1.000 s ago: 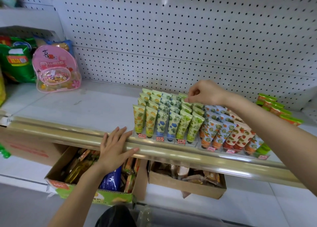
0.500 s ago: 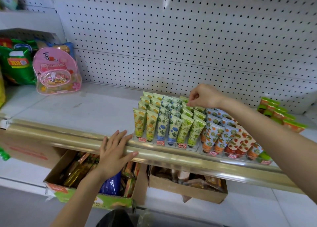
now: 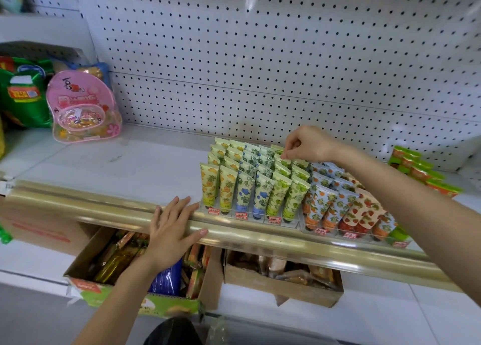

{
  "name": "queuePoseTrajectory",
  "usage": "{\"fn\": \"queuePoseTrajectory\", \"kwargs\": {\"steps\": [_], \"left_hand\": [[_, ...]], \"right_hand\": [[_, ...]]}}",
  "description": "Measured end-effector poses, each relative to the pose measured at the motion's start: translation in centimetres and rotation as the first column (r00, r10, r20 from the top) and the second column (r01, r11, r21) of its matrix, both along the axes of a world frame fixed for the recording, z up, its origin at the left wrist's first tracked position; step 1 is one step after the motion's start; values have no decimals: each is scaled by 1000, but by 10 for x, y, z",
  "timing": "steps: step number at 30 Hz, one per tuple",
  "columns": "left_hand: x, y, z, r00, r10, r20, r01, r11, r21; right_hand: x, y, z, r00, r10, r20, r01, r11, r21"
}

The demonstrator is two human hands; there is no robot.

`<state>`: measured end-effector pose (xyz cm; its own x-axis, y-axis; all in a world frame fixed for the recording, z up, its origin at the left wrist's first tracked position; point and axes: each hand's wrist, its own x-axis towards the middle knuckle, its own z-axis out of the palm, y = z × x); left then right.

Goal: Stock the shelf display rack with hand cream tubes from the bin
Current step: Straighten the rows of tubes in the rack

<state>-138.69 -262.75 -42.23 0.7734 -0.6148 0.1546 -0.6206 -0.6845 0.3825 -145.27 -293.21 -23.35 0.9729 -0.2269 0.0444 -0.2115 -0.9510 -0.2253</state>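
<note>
right grip (image 3: pixel 309 144): curled, pinching top of a green tube (image 3: pixel 282 161) in far rows of the clear rack (image 3: pixel 295 223)
left grip (image 3: pixel 173 231): flat, fingers straight, resting on gold shelf rail (image 3: pixel 104 202), near-left of rack
tubes (image 3: pixel 247 188): upright in rows, rack on shelf by near edge
2nd rack (image 3: pixel 338 236): just right, orange + strawberry tubes
under shelf: cardboard boxes (image 3: pixel 283 288) w/ snacks

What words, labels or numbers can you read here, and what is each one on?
No text is legible.
Red price tags on the display rack front: too small.
Pink pouch print: blurred.
Green bag label: blurred.
Cardboard box red print: blurred.
Hand cream tubes: fruit patterns show, lettering too small.
</note>
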Motion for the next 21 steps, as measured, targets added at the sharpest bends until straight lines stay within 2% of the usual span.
{"fn": "queuePoseTrajectory", "kwargs": {"steps": [6,21], "left_hand": [[-1,-1,2,1000,-2,-3,2,1000,8],[-1,0,2,1000,-3,-13,3,1000,-14]], "right_hand": [[-22,-2,14,998,7,67,-5,1000,-27],[-48,2,3,1000,6,-21,-8,994,-111]]}}
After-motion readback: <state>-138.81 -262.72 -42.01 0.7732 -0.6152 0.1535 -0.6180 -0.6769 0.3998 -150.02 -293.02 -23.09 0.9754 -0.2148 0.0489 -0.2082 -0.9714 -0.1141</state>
